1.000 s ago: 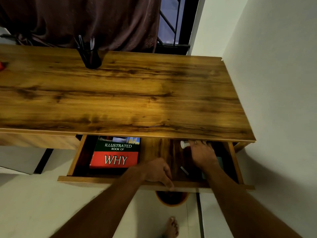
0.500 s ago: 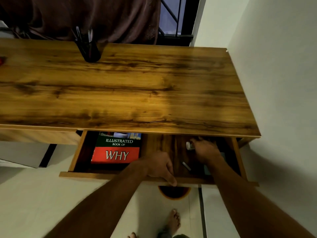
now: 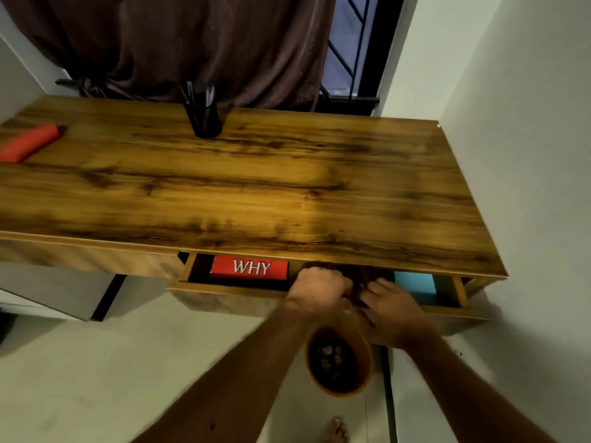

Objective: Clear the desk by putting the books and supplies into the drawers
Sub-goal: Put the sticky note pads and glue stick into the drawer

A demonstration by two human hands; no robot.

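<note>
Change from earlier frames: the drawer point(image 3: 230, 290) now shows only a narrow slot under the desk point(image 3: 256, 187) edge; just the red strip of the book point(image 3: 249, 267) lettered "WHY" is exposed, where its green upper cover showed before. The right hand point(image 3: 391, 310) has come out of the drawer interior to the front rim.
Left hand point(image 3: 316, 290): fingers curled down over the drawer's front rim, gripping it.
Right hand: just beside the left, fingers bent on the same rim; motion blur hides whether they clamp it.
Materials: desk and drawer of glossy wood-grain laminate, flat and rectangular; book a matte red slab.
Book position: inside the drawer, left of the left hand, not touching the fingers.
Other drawer contents: a turquoise flat item point(image 3: 414, 282), right of the right hand.
Desktop: black cylindrical pen holder point(image 3: 206, 118) at the far edge; red oblong pouch point(image 3: 28, 142) far left.
Floor: round orange bin point(image 3: 339, 361) under the hands.
</note>
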